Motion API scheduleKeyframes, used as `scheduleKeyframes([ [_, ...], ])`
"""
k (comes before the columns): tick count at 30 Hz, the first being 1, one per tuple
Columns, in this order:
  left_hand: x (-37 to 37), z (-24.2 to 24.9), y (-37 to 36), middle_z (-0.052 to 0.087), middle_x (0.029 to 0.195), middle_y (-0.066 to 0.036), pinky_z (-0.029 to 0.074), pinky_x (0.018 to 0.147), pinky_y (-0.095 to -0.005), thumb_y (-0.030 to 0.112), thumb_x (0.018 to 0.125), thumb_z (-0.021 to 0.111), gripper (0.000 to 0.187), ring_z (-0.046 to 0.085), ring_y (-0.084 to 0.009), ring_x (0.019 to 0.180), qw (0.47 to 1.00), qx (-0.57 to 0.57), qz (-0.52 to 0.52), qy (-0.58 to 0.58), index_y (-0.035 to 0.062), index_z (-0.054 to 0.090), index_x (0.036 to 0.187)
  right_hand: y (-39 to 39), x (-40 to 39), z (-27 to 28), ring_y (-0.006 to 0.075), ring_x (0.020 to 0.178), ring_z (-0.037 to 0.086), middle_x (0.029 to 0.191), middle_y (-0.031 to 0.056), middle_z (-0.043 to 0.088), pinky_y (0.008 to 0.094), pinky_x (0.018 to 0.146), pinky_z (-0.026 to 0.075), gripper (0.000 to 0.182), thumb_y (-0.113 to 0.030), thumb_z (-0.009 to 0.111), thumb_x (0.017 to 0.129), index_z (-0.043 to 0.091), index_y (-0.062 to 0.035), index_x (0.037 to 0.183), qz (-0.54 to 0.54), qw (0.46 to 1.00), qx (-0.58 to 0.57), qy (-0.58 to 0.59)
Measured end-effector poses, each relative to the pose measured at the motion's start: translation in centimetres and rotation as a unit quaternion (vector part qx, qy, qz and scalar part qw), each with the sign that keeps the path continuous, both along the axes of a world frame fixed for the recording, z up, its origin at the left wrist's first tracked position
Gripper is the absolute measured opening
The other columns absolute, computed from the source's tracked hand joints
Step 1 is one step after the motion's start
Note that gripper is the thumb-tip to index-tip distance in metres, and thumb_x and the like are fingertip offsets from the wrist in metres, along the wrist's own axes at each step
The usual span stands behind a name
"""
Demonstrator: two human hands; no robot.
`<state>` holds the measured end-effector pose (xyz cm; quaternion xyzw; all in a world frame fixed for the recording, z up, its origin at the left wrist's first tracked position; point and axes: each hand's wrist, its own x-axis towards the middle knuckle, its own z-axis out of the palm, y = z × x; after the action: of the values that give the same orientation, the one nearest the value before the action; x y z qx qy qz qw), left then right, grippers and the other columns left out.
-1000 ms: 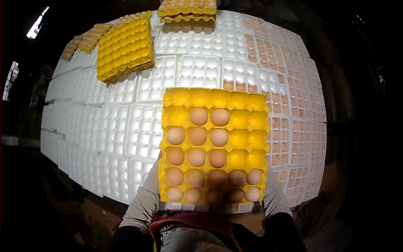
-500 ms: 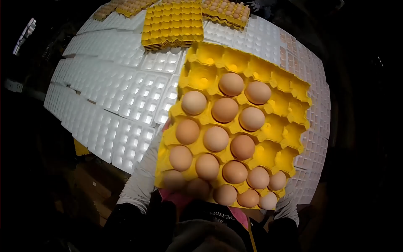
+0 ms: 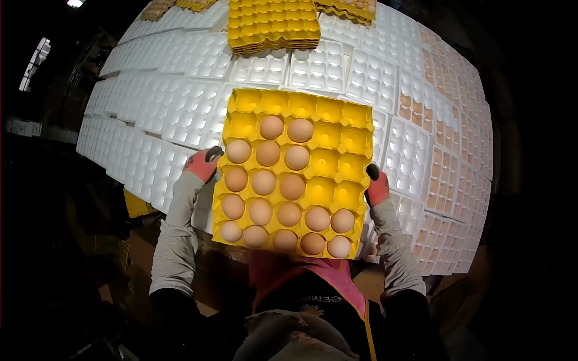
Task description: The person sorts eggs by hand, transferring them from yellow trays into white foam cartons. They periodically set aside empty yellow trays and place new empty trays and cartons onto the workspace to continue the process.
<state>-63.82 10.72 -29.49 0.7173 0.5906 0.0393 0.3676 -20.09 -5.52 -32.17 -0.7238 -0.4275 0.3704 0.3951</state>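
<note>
Bright yellow egg tray (image 3: 328, 153) at centre frame, filled with pale brown eggs (image 3: 263, 182). Red-and-grey gloves on the left hand (image 3: 203, 164) and right hand (image 3: 377, 188). White foam trays (image 3: 180, 102) behind; a yellow tray stack (image 3: 274, 24) at the top.

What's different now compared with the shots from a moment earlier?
The yellow egg tray, tilted and close to the camera half a second ago, now sits level and farther out over the white trays. The gloved left hand and right hand, hidden before, now show at its side edges. The eggs keep their cups; the yellow stack stays put.
</note>
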Motion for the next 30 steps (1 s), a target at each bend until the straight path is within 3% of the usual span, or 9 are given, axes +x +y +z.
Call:
scheduleKeyframes([
  [4,8.0,18.4,2.1,0.063,0.107,-0.012,0.045,0.087,-0.0324,0.010,0.078,0.063,0.042,0.060,-0.0228,0.096,0.926,0.293,-0.142,-0.191,0.0030,0.056,0.119,6.6,-2.9,17.5,0.0259,0.092,0.059,0.099,0.0130,0.064,0.0344,0.082,0.046,0.038,-0.018,0.070,0.074,0.059,-0.0018,0.107,0.097,0.943,0.250,-0.198],
  [11,13.7,14.0,4.4,0.063,0.094,-0.011,0.042,0.085,-0.0395,0.021,0.069,0.071,0.055,0.059,-0.0290,0.090,0.857,0.282,-0.424,0.083,0.0102,0.052,0.120,12.0,-8.5,17.9,0.0261,0.091,0.060,0.091,0.0106,0.065,0.0356,0.085,0.045,0.042,-0.025,0.070,0.073,0.056,-0.0056,0.107,0.355,0.817,0.269,-0.366],
  [15,7.9,14.0,2.3,0.062,0.104,-0.010,0.041,0.098,-0.0407,0.016,0.082,0.062,0.035,0.056,-0.0262,0.106,0.847,0.037,-0.003,-0.531,0.0017,0.058,0.113,8.8,-6.6,19.5,0.0194,0.091,0.061,0.101,0.0130,0.061,0.0308,0.083,0.051,0.049,-0.021,0.065,0.082,0.051,0.0068,0.119,0.145,0.909,0.186,0.343],
  [18,4.3,12.5,4.3,0.061,0.100,-0.016,0.044,0.091,-0.0528,0.021,0.088,0.049,0.028,0.055,-0.0278,0.105,0.600,-0.199,0.144,-0.761,-0.0003,0.060,0.102,9.3,-7.0,19.2,0.0159,0.083,0.061,0.103,0.0081,0.060,0.0279,0.072,0.050,0.043,-0.017,0.063,0.079,0.056,-0.0040,0.119,0.335,0.938,0.034,0.086],
  [21,4.2,12.7,3.7,0.062,0.099,-0.012,0.049,0.079,-0.0394,0.029,0.082,0.059,0.032,0.060,-0.0237,0.092,0.853,-0.149,-0.039,-0.498,0.0023,0.059,0.100,7.5,-11.6,18.5,0.0154,0.081,0.061,0.101,0.0061,0.061,0.0262,0.066,0.049,0.046,-0.017,0.068,0.074,0.056,-0.0034,0.116,0.403,0.777,0.121,-0.469],
  [23,7.0,16.4,1.4,0.060,0.105,-0.007,0.049,0.072,-0.0338,0.030,0.064,0.073,0.050,0.061,-0.0251,0.083,0.913,0.221,-0.341,-0.043,0.0070,0.057,0.105,7.6,-10.2,17.5,0.0135,0.078,0.060,0.101,0.0091,0.062,0.0263,0.066,0.049,0.050,-0.018,0.063,0.079,0.052,-0.0103,0.126,0.410,0.779,0.124,-0.458],
  [25,7.6,15.3,1.6,0.059,0.108,-0.005,0.049,0.074,-0.0346,0.032,0.064,0.074,0.050,0.061,-0.0274,0.085,0.898,0.202,-0.372,0.118,0.0096,0.057,0.106,8.1,-8.5,17.4,0.0166,0.075,0.061,0.107,0.0124,0.060,0.0284,0.061,0.049,0.059,-0.020,0.061,0.082,0.039,-0.0067,0.135,0.253,0.957,0.025,0.138],
  [27,7.1,15.2,1.8,0.058,0.109,-0.005,0.049,0.076,-0.0350,0.031,0.065,0.073,0.052,0.061,-0.0274,0.088,0.910,0.150,-0.364,0.126,0.0104,0.056,0.109,8.5,-9.1,18.0,0.0163,0.068,0.059,0.105,0.0138,0.060,0.0281,0.056,0.049,0.052,-0.016,0.059,0.083,0.044,0.0007,0.130,0.157,0.903,0.111,0.385],
  [30,5.1,14.9,1.3,0.060,0.106,-0.005,0.050,0.070,-0.0284,0.023,0.072,0.070,0.054,0.062,-0.0173,0.080,0.923,0.197,-0.233,-0.235,0.0082,0.053,0.122,10.6,-10.1,18.9,0.0164,0.075,0.059,0.116,0.0118,0.055,0.0293,0.059,0.049,0.043,-0.015,0.061,0.081,0.054,0.0011,0.120,0.231,0.906,0.045,0.353],
])
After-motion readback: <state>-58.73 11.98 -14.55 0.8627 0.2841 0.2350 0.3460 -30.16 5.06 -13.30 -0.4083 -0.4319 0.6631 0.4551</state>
